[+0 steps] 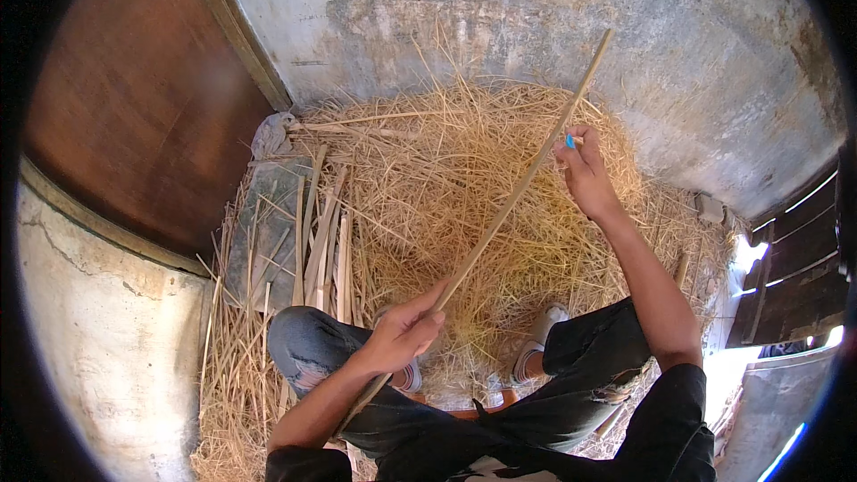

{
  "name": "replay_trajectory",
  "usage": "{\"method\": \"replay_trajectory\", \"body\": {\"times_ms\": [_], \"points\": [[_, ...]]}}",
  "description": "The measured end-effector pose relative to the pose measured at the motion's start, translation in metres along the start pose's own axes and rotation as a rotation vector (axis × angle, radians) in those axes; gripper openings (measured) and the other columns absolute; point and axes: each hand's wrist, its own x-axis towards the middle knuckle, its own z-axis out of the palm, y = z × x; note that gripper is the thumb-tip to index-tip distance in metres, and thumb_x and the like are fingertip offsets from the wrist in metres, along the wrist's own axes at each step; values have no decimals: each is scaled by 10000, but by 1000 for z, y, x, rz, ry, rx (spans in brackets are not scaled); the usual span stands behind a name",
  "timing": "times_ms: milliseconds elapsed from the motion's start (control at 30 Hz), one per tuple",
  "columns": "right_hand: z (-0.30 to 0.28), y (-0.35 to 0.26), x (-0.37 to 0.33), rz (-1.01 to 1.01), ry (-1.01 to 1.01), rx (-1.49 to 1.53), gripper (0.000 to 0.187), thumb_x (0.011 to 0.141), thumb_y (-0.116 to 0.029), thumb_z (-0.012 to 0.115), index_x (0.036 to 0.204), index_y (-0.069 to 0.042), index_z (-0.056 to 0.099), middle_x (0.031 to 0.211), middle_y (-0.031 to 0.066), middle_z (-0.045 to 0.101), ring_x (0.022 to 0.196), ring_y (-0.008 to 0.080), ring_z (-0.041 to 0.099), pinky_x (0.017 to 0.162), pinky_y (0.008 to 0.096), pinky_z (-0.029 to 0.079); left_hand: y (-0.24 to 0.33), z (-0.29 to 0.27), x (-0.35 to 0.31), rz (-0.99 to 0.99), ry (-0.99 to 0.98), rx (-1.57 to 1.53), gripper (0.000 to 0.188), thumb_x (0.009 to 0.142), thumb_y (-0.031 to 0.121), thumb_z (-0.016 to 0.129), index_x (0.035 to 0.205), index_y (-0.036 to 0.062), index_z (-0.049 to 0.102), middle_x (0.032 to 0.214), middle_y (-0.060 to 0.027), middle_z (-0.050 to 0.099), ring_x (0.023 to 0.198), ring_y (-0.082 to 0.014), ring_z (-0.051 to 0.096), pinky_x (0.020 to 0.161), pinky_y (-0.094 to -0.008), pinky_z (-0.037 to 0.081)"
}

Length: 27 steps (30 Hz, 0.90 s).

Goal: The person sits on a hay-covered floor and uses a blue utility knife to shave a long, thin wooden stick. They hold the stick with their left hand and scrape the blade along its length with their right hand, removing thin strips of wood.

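A long, narrow strip of split bamboo or wood (525, 180) slants across the view, from beside my left thigh up to the far right. My left hand (403, 332) is closed round its lower part, above my left knee. My right hand (585, 171) is beside the upper part with fingers curled together. A small bright blue piece (570, 140) shows at those fingertips, right by the strip; whether it is a held tool or a finger covering is unclear.
Shavings (420, 187) cover the floor in a thick heap. Several split strips (323, 250) lie at the left on a grey slab (259, 223). A concrete wall (536, 0) stands behind, a brown door (152, 98) at far left, dark boards (797, 272) at right.
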Motion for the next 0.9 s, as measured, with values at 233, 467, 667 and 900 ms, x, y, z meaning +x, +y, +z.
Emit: {"method": "replay_trajectory", "body": {"times_ms": [233,467,667,900], "points": [[-26,-6,3,-115,-121,-177,294,1074,-319,519,995,-42,578,770,45,572,596,111,521,568,293,428,4,0,-1,-24,-5,-92,562,1067,126,490,1592,78,295,658,61,397,536,-40,368,493,-230,314],[-29,6,12,-200,55,-386,379,1043,-331,561,905,15,631,675,172,584,591,269,551,604,400,457,4,1,-2,-10,-23,-28,553,1077,138,474,1593,70,287,643,58,387,523,-43,358,487,-234,305],[-44,28,23,-190,108,-418,402,1043,-325,560,857,24,629,656,179,591,550,276,503,587,426,443,1,6,1,-15,-55,-25,571,1074,150,495,1590,44,276,665,58,405,536,-39,366,492,-236,316],[-41,19,17,-154,104,-457,372,1042,-290,553,869,21,659,635,178,587,543,276,512,584,433,455,-2,8,3,-19,-28,111,558,1070,129,492,1584,38,292,669,57,392,544,-33,361,489,-233,307]]}}
